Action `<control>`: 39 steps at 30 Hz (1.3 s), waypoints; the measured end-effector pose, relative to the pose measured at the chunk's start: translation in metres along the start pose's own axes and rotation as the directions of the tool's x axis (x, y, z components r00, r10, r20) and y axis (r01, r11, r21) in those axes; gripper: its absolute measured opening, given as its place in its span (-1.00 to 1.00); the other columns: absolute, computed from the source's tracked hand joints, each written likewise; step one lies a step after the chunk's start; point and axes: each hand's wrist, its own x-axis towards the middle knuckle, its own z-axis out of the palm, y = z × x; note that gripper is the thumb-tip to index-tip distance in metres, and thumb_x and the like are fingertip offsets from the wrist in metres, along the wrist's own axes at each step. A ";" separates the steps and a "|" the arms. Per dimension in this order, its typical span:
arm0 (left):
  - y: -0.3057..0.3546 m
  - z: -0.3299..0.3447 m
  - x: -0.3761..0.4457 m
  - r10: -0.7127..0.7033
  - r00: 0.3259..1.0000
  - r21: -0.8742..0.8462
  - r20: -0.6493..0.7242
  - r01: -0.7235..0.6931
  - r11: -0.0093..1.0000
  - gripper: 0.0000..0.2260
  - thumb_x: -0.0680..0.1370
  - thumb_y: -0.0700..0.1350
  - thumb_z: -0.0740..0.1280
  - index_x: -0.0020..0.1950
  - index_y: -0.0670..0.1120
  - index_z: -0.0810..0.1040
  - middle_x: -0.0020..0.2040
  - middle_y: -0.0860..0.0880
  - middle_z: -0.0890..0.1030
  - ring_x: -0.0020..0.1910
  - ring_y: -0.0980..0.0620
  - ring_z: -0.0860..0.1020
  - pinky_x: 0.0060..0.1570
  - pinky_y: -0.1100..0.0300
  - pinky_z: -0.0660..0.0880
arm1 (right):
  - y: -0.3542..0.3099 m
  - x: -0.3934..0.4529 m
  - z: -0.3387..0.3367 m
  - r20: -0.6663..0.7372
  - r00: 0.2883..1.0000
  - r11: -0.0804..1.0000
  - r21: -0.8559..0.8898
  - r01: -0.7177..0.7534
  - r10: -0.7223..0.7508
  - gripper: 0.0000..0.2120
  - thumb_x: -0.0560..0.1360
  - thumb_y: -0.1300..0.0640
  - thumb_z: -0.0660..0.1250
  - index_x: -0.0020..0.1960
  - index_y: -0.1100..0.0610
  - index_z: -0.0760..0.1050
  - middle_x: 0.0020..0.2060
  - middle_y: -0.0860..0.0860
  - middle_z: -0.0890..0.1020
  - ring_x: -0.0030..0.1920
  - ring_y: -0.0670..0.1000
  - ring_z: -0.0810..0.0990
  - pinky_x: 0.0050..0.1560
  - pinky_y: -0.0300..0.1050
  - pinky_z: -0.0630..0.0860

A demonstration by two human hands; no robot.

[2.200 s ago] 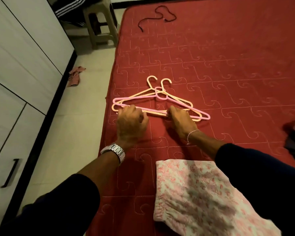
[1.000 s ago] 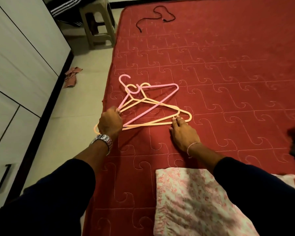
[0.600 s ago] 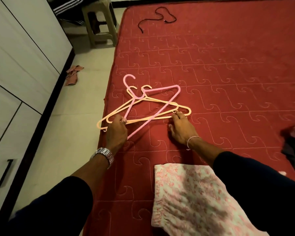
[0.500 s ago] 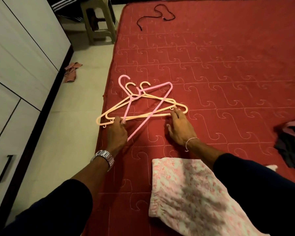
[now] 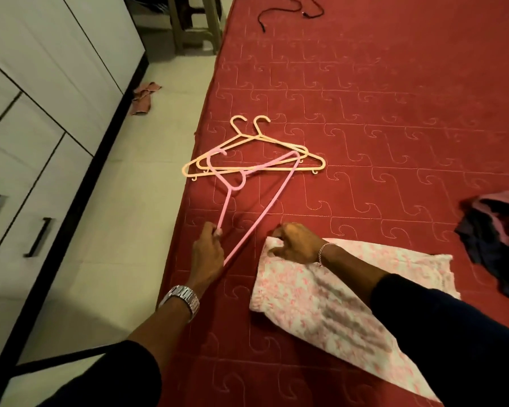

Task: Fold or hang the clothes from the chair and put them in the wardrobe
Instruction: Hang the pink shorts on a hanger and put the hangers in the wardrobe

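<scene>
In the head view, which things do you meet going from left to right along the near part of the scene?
wardrobe → left hand holding the pink hanger → right hand on the floral garment → dark clothes pile

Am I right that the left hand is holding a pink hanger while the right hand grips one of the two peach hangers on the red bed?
Not quite. In the head view the left hand does hold the pink hanger, but the right hand grips the edge of the pink floral garment, not a hanger. The two peach hangers lie untouched on the red bed.

Both hands (image 5: 207, 257) (image 5: 294, 245) curled (arms outstretched)
</scene>
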 end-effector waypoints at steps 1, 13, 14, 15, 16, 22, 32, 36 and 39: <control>-0.002 0.001 -0.009 -0.005 1.000 -0.008 0.007 0.005 1.000 -0.88 0.69 -0.20 0.15 0.02 -0.19 0.44 -0.31 0.00 0.50 -0.38 -0.01 0.44 -0.37 0.10 0.27 | 0.000 -0.007 -0.004 0.006 1.000 0.997 0.076 0.012 -0.012 -0.78 0.52 -0.03 0.45 -0.21 -0.08 0.45 -0.29 -0.05 0.53 -0.30 -0.06 0.48 -0.28 -0.22 0.33; 0.013 0.031 -0.092 -0.084 0.996 -0.079 0.018 0.085 0.993 -0.86 0.71 -0.14 0.12 0.04 -0.13 0.42 -0.37 0.03 0.44 -0.48 0.14 0.37 -0.60 0.38 0.24 | 0.005 -0.033 -0.023 -0.055 0.995 0.698 0.716 -0.018 0.081 -0.82 0.60 0.11 0.37 -0.18 0.06 0.49 -0.49 -0.14 0.39 -0.52 -0.11 0.26 -0.55 -0.26 0.23; 0.014 0.033 -0.096 -0.090 0.996 -0.086 0.017 0.091 0.992 -0.86 0.72 -0.13 0.12 0.04 -0.12 0.42 -0.38 0.03 0.43 -0.49 0.14 0.36 -0.60 0.38 0.24 | 0.004 -0.030 -0.020 -0.076 0.990 0.699 0.715 -0.026 0.115 -0.82 0.59 0.10 0.38 -0.17 0.08 0.50 -0.49 -0.13 0.39 -0.53 -0.11 0.26 -0.55 -0.26 0.22; 0.014 0.035 -0.101 -0.093 0.995 -0.095 0.017 0.095 0.991 -0.86 0.72 -0.13 0.11 0.03 -0.11 0.41 -0.38 0.02 0.43 -0.49 0.14 0.35 -0.60 0.38 0.24 | 0.006 -0.026 -0.017 -0.092 0.984 0.700 0.713 -0.042 0.153 -0.82 0.58 0.08 0.40 -0.16 0.11 0.51 -0.48 -0.09 0.40 -0.53 -0.10 0.27 -0.55 -0.26 0.21; 0.015 0.037 -0.105 -0.095 0.995 -0.105 0.014 0.096 0.990 -0.86 0.72 -0.11 0.11 0.03 -0.10 0.41 -0.38 0.02 0.43 -0.49 0.14 0.36 -0.60 0.38 0.23 | 0.006 -0.022 -0.014 -0.107 0.975 0.703 0.709 -0.062 0.194 -0.80 0.57 0.06 0.42 -0.14 0.16 0.53 -0.46 -0.05 0.42 -0.52 -0.09 0.30 -0.55 -0.26 0.23; 0.023 0.052 -0.128 -0.107 0.994 -0.132 -0.010 0.105 0.986 -0.84 0.72 -0.08 0.12 0.03 -0.10 0.43 -0.35 0.08 0.49 -0.49 0.21 0.40 -0.55 0.35 0.28 | 0.010 0.001 0.016 -0.292 0.930 0.972 0.140 -0.189 0.222 -0.58 0.48 -0.16 0.45 0.24 0.05 0.58 -0.04 0.03 0.70 -0.05 0.10 0.66 -0.06 0.02 0.61; 0.057 0.083 -0.146 -0.083 0.996 -0.150 0.033 0.087 0.985 -0.81 0.70 -0.07 0.16 0.24 -0.12 0.44 -0.27 0.05 0.57 -0.45 0.19 0.52 -0.54 0.34 0.32 | -0.014 -0.052 0.006 -0.237 0.859 0.341 0.937 0.078 0.454 -0.77 0.66 0.16 0.12 0.02 0.19 0.55 -0.19 0.13 0.64 -0.23 0.10 0.57 -0.23 0.01 0.51; 0.068 0.088 -0.149 -0.008 0.988 -0.221 0.153 0.042 0.975 -0.87 0.69 -0.04 0.20 0.21 0.03 0.47 -0.20 -0.02 0.65 -0.37 0.10 0.59 -0.43 0.16 0.50 | -0.020 -0.082 0.004 -0.178 0.930 0.387 0.921 0.042 0.323 -0.51 0.55 -0.19 0.34 0.29 0.13 0.39 -0.05 0.08 0.67 -0.21 0.04 0.69 -0.22 -0.09 0.62; 0.072 0.084 -0.145 0.013 0.985 -0.195 0.173 0.021 0.981 -0.75 0.64 0.12 0.21 -0.06 0.04 0.60 -0.33 0.06 0.63 -0.42 0.11 0.57 -0.41 0.01 0.54 | -0.017 -0.090 0.007 -0.222 0.879 0.483 0.876 -0.010 0.421 -0.37 0.42 -0.12 0.52 0.28 0.18 0.33 -0.14 0.10 0.65 -0.30 0.00 0.71 -0.36 -0.17 0.59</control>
